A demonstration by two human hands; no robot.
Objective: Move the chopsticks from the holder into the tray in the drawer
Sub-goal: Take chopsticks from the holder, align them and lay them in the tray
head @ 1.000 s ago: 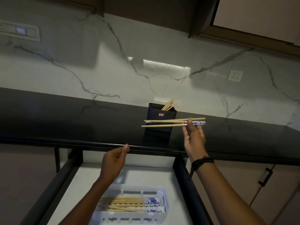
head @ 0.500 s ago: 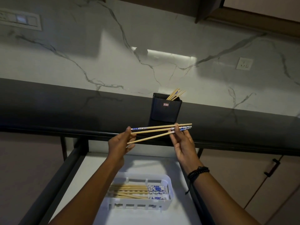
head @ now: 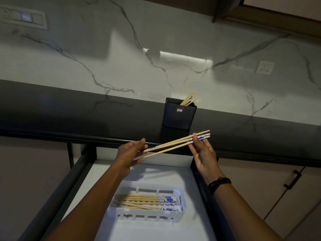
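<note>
Holder [head: 178,117]: dark, square-sided, and upright on the black bench [head: 69,112] against the marble wall, with a small red label on its front face. Contents: a few chopsticks in the holder [head: 189,100], tips showing above the rim and leaning right.

Held chopsticks [head: 173,143]: a small bundle of at least three, in the air in front of the bench edge, below the holder and above the open drawer [head: 156,171]. They slope up to the right. Blue-and-white patterned ends show at the right, and one patterned stretch shows near the left end. The lowest stick splays away from the others at the left.

Left hand [head: 130,152]: thumb above and fingers below, closed about the left ends of the bundle.

Right hand [head: 203,153]: pinches the bundle near its patterned right ends between thumb and fingertips. A dark wristband [head: 219,184] is on this arm.

Drawer: pulled out, dark frame, pale floor.

Tray [head: 147,214]: white slotted plastic, lying on the drawer floor near its front. Contents: chopsticks in the tray [head: 139,200], laid lengthwise with the patterned ends together at the right. One or two lie slanted across the rest.

Wall fittings: switch plate [head: 24,17] at upper left, socket [head: 264,66] at right.
</note>
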